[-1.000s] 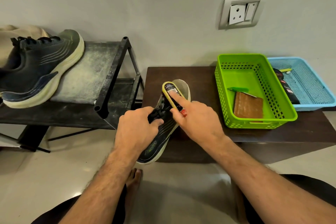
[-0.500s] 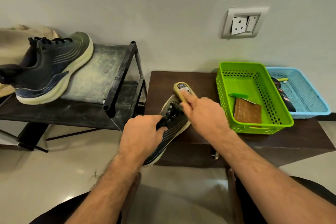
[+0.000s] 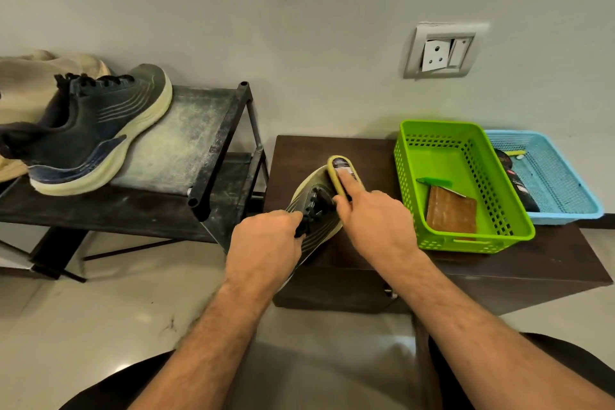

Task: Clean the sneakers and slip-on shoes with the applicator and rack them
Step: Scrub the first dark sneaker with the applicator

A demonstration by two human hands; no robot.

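Note:
A dark sneaker with a pale sole (image 3: 311,196) lies toe-away over the left front of a low dark wooden table (image 3: 532,263). My left hand (image 3: 266,245) grips it at the laces and collar. My right hand (image 3: 372,220) holds a yellow-rimmed oval applicator (image 3: 339,167) against the sneaker's toe, with the forefinger stretched along its top. The matching dark sneaker (image 3: 90,130) rests on the top shelf of a dusty black shoe rack (image 3: 186,143) at the left. A beige slip-on shoe (image 3: 23,76) shows behind it, partly hidden.
A green plastic basket (image 3: 466,240) on the table holds a brown wooden block and a green tool. A blue basket (image 3: 565,210) with dark tubes stands to its right. A wall socket (image 3: 442,50) is above. My knees are at the bottom edge, over a tiled floor.
The applicator has slid forward along the sneaker from the tongue area to the toe. The view has tilted up a little; my left hand keeps its hold.

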